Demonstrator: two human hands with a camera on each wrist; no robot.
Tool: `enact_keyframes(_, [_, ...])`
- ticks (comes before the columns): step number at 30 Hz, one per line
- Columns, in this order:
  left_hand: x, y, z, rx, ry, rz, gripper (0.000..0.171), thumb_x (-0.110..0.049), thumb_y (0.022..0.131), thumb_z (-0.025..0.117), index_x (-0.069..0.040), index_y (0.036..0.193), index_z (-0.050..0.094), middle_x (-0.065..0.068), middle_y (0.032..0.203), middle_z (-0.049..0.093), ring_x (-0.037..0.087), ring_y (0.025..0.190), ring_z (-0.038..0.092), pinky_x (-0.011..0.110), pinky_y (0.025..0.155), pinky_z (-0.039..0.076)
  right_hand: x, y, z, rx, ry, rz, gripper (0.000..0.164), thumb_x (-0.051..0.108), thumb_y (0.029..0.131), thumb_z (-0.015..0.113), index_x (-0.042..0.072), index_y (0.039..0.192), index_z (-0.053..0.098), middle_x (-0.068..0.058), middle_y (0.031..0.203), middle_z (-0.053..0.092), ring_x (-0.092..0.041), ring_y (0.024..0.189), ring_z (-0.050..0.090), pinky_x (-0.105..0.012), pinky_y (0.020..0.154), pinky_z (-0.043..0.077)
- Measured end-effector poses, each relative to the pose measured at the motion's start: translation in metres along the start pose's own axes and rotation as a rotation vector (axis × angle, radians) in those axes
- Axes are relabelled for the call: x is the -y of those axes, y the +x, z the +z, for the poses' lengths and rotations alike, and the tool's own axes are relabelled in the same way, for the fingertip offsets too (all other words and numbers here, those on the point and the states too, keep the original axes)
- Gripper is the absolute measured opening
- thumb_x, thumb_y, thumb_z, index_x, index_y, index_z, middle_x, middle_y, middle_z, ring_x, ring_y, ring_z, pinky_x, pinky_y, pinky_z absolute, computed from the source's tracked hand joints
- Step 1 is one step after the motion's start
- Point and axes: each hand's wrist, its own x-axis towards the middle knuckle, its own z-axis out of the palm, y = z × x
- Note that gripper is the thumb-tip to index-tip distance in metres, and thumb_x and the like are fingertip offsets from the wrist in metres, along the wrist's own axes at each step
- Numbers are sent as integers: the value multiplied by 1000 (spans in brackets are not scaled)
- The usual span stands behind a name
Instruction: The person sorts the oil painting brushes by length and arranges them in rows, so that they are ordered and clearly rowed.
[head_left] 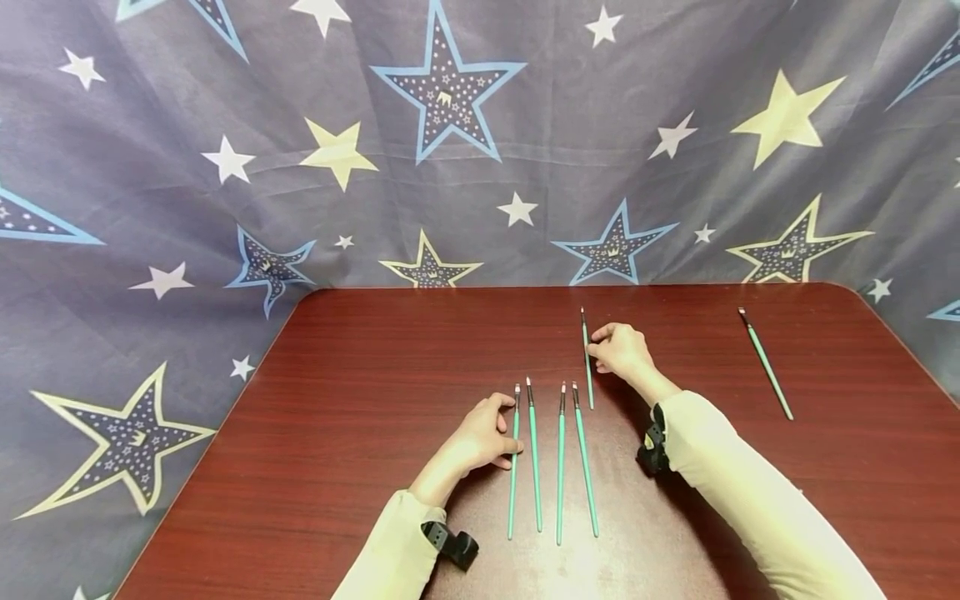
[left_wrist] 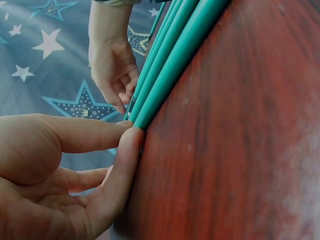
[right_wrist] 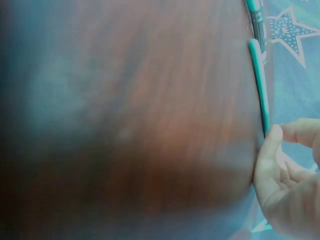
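Note:
Several thin paintbrushes with turquoise handles lie on the table, bristles pointing to the back. At the leftmost paintbrush (head_left: 513,492), my left hand (head_left: 480,433) has thumb and forefinger on the handle and near the ferrule. In the left wrist view its fingertips (left_wrist: 131,140) meet the turquoise handles (left_wrist: 172,62). My right hand (head_left: 622,348) pinches another paintbrush (head_left: 587,367), which lies farther back, between thumb and forefinger. In the right wrist view, those fingers (right_wrist: 272,150) cover part of its handle (right_wrist: 259,85). Three paintbrushes (head_left: 535,467) (head_left: 561,467) (head_left: 585,467) lie between the hands.
Another paintbrush (head_left: 768,371) lies apart at the right of the dark red wooden table (head_left: 360,358). A grey cloth with stars (head_left: 517,208) hangs behind the table's back edge. Black camera mounts (head_left: 450,543) sit on both wrists.

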Motion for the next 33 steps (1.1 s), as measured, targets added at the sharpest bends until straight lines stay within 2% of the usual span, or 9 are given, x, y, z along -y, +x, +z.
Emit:
enact_keyframes(8, [0,0,0,0,4,-2,61,8,73,69,2,126,40,13,87,38,16,55,56,27,47,58,3,-15,-4,38,44,4,29,11,81,63,-4,105,57,-18,81,65,-12,50,61,-27,50,58])
enact_keyframes(23, [1,-1,0,0,-4,1,61,8,73,69,2,127,40,12,85,38,16,55,55,27,47,58,-4,-50,-5,117,18,-80,33,15,80,66,-3,104,56,-11,74,63,-14,55,62,-28,50,58])
enact_keyframes(33, [0,-1,0,1,1,-2,61,7,74,69,1,127,40,13,86,38,16,55,54,27,48,58,-2,-80,-1,180,13,-90,31,16,77,69,-1,99,56,-7,70,61,-15,57,61,-27,50,58])
